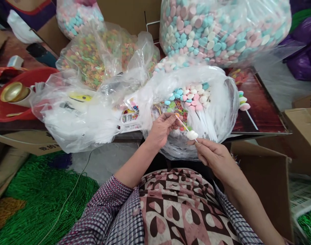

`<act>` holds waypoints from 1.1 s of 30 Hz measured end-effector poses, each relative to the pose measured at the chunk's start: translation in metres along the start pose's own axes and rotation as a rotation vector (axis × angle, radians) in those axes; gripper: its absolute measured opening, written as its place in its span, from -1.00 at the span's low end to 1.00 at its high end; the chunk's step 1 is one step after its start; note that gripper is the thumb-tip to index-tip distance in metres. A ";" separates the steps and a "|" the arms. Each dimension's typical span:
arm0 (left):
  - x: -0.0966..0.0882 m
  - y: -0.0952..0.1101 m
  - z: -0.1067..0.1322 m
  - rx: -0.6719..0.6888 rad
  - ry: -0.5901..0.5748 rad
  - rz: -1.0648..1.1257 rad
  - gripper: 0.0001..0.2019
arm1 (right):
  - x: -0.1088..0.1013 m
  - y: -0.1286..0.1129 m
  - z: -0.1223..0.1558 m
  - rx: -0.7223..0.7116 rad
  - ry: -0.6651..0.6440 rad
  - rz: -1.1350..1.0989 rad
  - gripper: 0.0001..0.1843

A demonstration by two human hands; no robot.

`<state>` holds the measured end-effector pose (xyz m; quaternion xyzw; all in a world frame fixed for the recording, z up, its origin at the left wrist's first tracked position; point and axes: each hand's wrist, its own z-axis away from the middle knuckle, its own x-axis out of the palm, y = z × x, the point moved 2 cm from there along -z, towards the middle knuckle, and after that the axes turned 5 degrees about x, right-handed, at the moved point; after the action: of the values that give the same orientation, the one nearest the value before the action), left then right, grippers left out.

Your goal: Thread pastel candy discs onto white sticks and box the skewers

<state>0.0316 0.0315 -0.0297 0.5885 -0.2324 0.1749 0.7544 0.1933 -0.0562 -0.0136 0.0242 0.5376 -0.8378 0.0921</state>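
Observation:
My left hand (pixel 162 127) pinches a small orange candy (pixel 177 116) at the far end of a thin white stick (pixel 182 122). A white marshmallow (pixel 192 135) is threaded on the stick near its lower end. My right hand (pixel 213 153) grips that lower end, with fingertips just below the marshmallow. Both hands are over an open clear plastic bag (pixel 228 98). In it lie pink, white and blue marshmallows (pixel 193 95), small colourful gummy candies (pixel 177 106) and a bundle of white sticks (pixel 205 120). Whether the candy is fully on the stick is hidden by my fingers.
A skewer with marshmallows (pixel 243 102) lies on the dark red table (pixel 262 114) at right. Behind stand a big bag of marshmallows (pixel 222 37) and a bag of gummies (pixel 94 54). At left is a red basin (pixel 22 115); cardboard boxes (pixel 262 183) stand low right.

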 end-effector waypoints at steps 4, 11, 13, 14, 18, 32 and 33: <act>-0.003 0.000 -0.002 0.006 0.007 -0.002 -0.73 | -0.001 0.001 -0.001 0.023 -0.006 0.016 -0.58; -0.007 0.001 0.003 0.353 -0.048 -0.497 -0.80 | 0.001 0.002 -0.001 0.087 0.009 0.012 -0.58; -0.008 0.005 0.005 0.471 -0.098 -0.718 -0.85 | 0.001 0.001 0.000 0.095 0.000 -0.011 -0.59; -0.008 0.006 0.006 0.522 -0.119 -0.805 -0.86 | 0.000 0.000 0.001 0.097 -0.005 -0.026 -0.59; -0.004 0.006 0.009 0.607 -0.209 -0.898 -0.89 | 0.000 -0.004 0.000 0.095 -0.023 -0.082 -0.62; -0.011 0.032 -0.020 0.462 -0.064 -1.059 -0.83 | -0.013 -0.003 -0.021 -0.021 0.220 -0.505 -0.68; -0.010 0.033 -0.028 0.484 -0.103 -1.206 -0.81 | -0.012 -0.003 -0.021 -0.013 0.209 -0.521 -0.68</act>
<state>0.0099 0.0665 -0.0138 0.7765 0.1490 -0.2601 0.5543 0.2035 -0.0343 -0.0186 -0.0291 0.5376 -0.8227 -0.1825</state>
